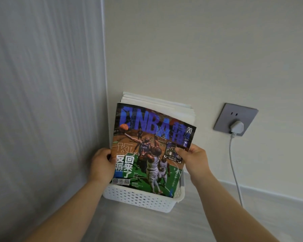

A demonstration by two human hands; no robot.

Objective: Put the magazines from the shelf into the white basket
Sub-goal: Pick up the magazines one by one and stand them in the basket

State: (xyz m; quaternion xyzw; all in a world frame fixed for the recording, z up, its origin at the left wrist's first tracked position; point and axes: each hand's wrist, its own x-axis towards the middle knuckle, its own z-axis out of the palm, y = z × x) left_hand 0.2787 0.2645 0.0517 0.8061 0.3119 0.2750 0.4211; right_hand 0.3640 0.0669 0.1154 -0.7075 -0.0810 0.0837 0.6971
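Magazines [152,149], a stack of glossy paper issues fronted by a basketball cover with big blue lettering, stood nearly upright between two bare hands. The left hand [101,165] gripped the stack's left edge about halfway down, its thumb [112,159] lying on the cover and its fingers hidden behind. The right hand [194,159] pinched the opposite edge at a slightly higher level, its thumb [179,151] pressed on the small inset picture and the rest of its fingers behind the stack.

Below both grips, the stack's lower edge dropped behind the near wall of a white perforated plastic basket [138,199], so its foot was inside the basket (whether it touched the bottom could not be told). Above the grips, the white page edges [164,103] of the rear issues fanned out beyond the front cover, toward the cream wall [199,49].

Out past the right hand, and higher than it, a square grey wall socket [224,121] held a white plug [236,128], whose white cable [233,168] ran down toward the grey floor [199,220]. Outside the left hand rose a pale grey streaked panel [42,84].
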